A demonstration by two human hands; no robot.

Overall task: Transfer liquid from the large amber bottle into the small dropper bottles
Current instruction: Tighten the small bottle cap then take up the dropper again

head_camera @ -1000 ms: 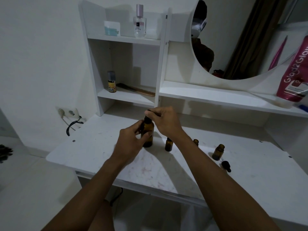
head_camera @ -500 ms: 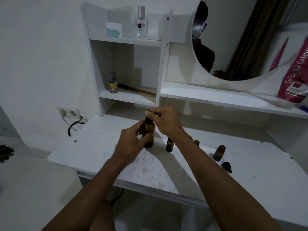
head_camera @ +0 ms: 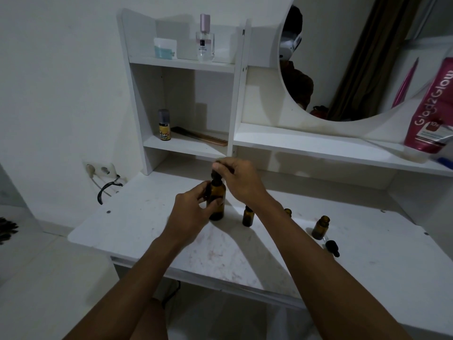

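The large amber bottle (head_camera: 218, 201) stands upright on the white vanity table (head_camera: 137, 224). My left hand (head_camera: 193, 207) grips its body from the left. My right hand (head_camera: 239, 179) pinches the black dropper cap (head_camera: 216, 174) on its neck from above. Right of it stand small amber dropper bottles: one capped (head_camera: 247, 216) beside my right wrist, one (head_camera: 287, 212) mostly hidden behind my forearm, and an open one (head_camera: 320, 227) farther right. A loose black dropper cap (head_camera: 332, 248) lies in front of the open bottle.
Shelves rise behind the table with a yellow-labelled bottle (head_camera: 164, 128), a comb (head_camera: 199, 136), a perfume bottle (head_camera: 205, 40) and a jar (head_camera: 165, 48). A round mirror (head_camera: 343, 69) and a pink tube (head_camera: 434, 114) are at right. A wall socket with cable (head_camera: 103, 173) is at left.
Both hands stay on the large bottle; my right hand's fingers have shifted slightly on the cap. The view has drifted a little.
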